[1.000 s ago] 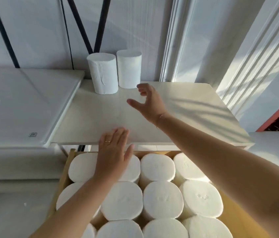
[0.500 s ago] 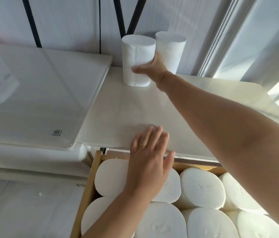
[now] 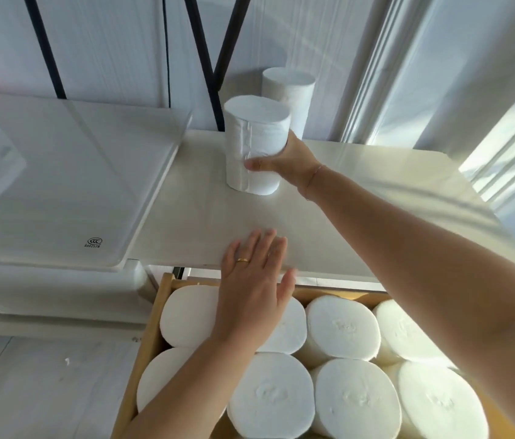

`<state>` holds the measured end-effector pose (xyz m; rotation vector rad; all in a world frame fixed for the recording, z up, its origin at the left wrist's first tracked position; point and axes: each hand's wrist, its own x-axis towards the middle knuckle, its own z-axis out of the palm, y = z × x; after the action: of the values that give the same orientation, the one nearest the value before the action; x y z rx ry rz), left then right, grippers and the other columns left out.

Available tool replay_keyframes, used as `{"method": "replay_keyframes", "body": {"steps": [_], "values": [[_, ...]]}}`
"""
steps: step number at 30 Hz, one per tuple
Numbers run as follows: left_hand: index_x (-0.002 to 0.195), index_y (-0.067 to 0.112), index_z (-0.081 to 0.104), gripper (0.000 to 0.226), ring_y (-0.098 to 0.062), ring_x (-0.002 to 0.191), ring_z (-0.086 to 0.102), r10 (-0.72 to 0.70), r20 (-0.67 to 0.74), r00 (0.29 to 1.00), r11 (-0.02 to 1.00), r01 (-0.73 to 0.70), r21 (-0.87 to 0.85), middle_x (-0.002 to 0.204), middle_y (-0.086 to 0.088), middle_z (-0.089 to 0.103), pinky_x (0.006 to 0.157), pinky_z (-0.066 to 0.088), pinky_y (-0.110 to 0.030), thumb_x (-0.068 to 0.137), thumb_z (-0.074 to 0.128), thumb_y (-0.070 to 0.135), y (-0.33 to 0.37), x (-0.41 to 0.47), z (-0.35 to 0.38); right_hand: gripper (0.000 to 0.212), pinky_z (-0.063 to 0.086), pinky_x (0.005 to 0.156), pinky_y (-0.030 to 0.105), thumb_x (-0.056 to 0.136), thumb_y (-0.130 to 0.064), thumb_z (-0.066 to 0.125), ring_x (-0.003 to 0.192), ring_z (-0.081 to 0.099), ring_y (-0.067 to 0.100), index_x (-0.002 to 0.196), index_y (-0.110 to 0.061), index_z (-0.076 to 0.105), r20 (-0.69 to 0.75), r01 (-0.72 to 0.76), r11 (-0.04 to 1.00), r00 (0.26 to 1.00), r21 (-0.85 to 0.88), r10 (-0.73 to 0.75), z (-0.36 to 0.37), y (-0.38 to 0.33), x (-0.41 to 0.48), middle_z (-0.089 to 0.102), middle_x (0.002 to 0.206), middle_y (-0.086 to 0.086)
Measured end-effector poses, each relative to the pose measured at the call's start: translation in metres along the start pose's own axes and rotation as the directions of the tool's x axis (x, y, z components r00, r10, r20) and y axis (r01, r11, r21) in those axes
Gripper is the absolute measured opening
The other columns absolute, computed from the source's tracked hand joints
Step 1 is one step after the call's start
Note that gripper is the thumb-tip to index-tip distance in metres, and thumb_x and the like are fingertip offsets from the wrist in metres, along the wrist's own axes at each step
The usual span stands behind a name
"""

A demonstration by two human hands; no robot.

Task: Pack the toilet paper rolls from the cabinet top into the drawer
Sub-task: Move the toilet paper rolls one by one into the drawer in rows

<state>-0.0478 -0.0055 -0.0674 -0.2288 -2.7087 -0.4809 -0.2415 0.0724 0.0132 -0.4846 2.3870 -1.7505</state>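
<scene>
Floor: pale boards [image 3: 28, 391] at lower left, beside the drawer.
Drawer: pulled out below the cabinet top, wooden wall [image 3: 151, 327] along its left side; packed with white rolls standing on end, flat faces up, touching one another. Nearest ones, e.g. packed roll [image 3: 354, 403], fill the bottom edge of view; the right side of the drawer is hidden by the right forearm.
Left hand: left hand [image 3: 251, 286] lies flat, fingers spread and straight, gripping nothing; palm over the back-row rolls, fingertips reaching onto the front edge of the cabinet top. Gold ring [image 3: 243, 260] on one finger.
Cabinet top: pale slab [image 3: 202, 217], bare between the two hands.
Side table: glass-covered white surface [image 3: 60, 185] butting against the top's left edge; small printed mark [image 3: 94, 242] near its front corner.
Right hand: right hand [image 3: 284, 161] wrapped around the right side of the front roll [image 3: 254, 147], thumb pressed on its near face, fingers hidden behind it. Thin bracelet [image 3: 313, 175] at the wrist.
Front roll: upright, base on the top as far as can be told.
Back roll: back roll [image 3: 291, 96] upright behind and right of the front one, against the wall, partly blocked by it.
Background: white wall with black bars [image 3: 208, 58]; curtain folds [image 3: 408, 74] at right.
</scene>
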Motion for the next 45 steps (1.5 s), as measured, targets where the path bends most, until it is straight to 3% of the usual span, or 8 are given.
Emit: {"method": "replay_keyframes", "body": {"steps": [7, 10, 12, 18, 26, 30, 36, 45], "values": [[0.133, 0.009, 0.049, 0.061, -0.026, 0.135, 0.037, 0.019, 0.027, 0.999, 0.999, -0.02, 0.028, 0.14, -0.01, 0.049, 0.115, 0.017, -0.045, 0.093, 0.025, 0.049, 0.009, -0.003, -0.005, 0.073, 0.051, 0.096, 0.036, 0.061, -0.005, 0.081, 0.113, 0.063, 0.026, 0.128, -0.008, 0.054, 0.148, -0.06, 0.995, 0.988, 0.078, 0.048, -0.082, 0.008, -0.137, 0.066, 0.121, 0.015], [0.143, 0.012, 0.033, 0.077, -0.021, 0.141, 0.022, 0.029, 0.114, 0.993, 0.98, -0.006, -0.2, 0.15, -0.007, 0.034, 0.115, 0.008, -0.033, 0.088, 0.02, 0.065, 0.041, -0.007, -0.008, 0.071, 0.052, 0.093, 0.039, 0.062, -0.001, 0.079, 0.111, 0.064, 0.024, 0.128, -0.009, 0.053, 0.14, -0.098, 0.992, 0.986, 0.083, 0.086, -0.121, 0.014, -0.199, 0.068, 0.118, 0.011], [0.148, 0.025, 0.017, 0.086, -0.011, 0.141, 0.016, 0.058, 0.268, 0.962, 0.881, 0.077, -0.466, 0.156, 0.002, 0.022, 0.11, 0.011, -0.023, 0.078, 0.029, 0.073, 0.075, -0.013, -0.01, 0.069, 0.051, 0.095, 0.054, 0.065, -0.003, 0.078, 0.116, 0.06, 0.036, 0.129, -0.011, 0.052, 0.144, -0.127, 0.988, 0.983, 0.087, 0.113, -0.147, 0.018, -0.24, 0.065, 0.122, 0.017], [0.144, 0.043, 0.014, 0.089, 0.003, 0.124, 0.043, 0.274, 0.34, 0.9, 0.559, 0.138, -0.818, 0.142, 0.021, 0.041, 0.102, 0.039, -0.031, 0.074, 0.064, 0.064, 0.187, -0.021, -0.013, 0.071, 0.051, 0.097, 0.039, 0.071, -0.007, 0.077, 0.122, 0.058, 0.03, 0.135, -0.019, 0.048, 0.339, -0.249, 0.965, 0.917, 0.08, 0.209, -0.215, 0.028, -0.338, 0.062, 0.129, 0.011], [0.137, 0.038, 0.023, 0.086, -0.018, 0.11, 0.053, 0.239, 0.381, 0.893, 0.723, 0.099, -0.684, 0.125, 0.006, 0.053, 0.092, 0.046, -0.035, 0.071, 0.077, 0.041, 0.234, -0.038, 0.031, 0.077, 0.05, 0.092, 0.02, 0.067, 0.005, 0.08, 0.113, 0.058, 0.01, 0.129, -0.029, 0.049, 0.177, -0.444, 0.875, 0.861, -0.192, 0.476, -0.235, 0.048, -0.379, 0.065, 0.12, -0.006], [0.135, 0.034, 0.022, 0.084, -0.022, 0.108, 0.051, 0.232, 0.364, 0.902, 0.825, 0.015, -0.565, 0.126, 0.004, 0.052, 0.088, 0.043, -0.033, 0.068, 0.071, 0.048, 0.232, -0.047, 0.047, 0.072, 0.05, 0.096, 0.032, 0.064, 0.001, 0.08, 0.111, 0.055, 0.017, 0.124, -0.024, 0.049, -0.025, -0.509, 0.788, 0.845, -0.347, 0.535, -0.228, 0.056, -0.385, 0.061, 0.116, -0.004], [0.137, 0.019, 0.027, 0.087, -0.019, 0.123, 0.037, 0.3, 0.278, 0.912, 0.888, -0.161, -0.43, 0.131, 0.001, 0.052, 0.104, 0.014, -0.026, 0.066, 0.07, 0.047, 0.218, -0.051, 0.062, 0.042, 0.06, 0.074, 0.025, 0.085, -0.02, 0.07, 0.109, 0.061, 0.019, 0.125, -0.019, 0.056, 0.017, -0.596, 0.799, 0.801, -0.081, 0.599, -0.219, 0.06, -0.383, 0.063, 0.123, 0.002], [0.145, 0.023, 0.024, 0.081, -0.008, 0.14, 0.011, 0.388, 0.359, 0.849, 0.887, -0.238, -0.396, 0.154, 0.002, 0.024, 0.109, -0.007, -0.02, 0.082, 0.035, 0.073, 0.205, -0.045, 0.061, 0.025, 0.062, 0.069, 0.036, 0.078, -0.017, 0.077, 0.088, 0.071, 0.028, 0.1, -0.019, 0.067, -0.265, -0.573, 0.776, 0.817, -0.263, 0.513, -0.202, 0.079, -0.382, 0.07, 0.106, 0.011]]}}
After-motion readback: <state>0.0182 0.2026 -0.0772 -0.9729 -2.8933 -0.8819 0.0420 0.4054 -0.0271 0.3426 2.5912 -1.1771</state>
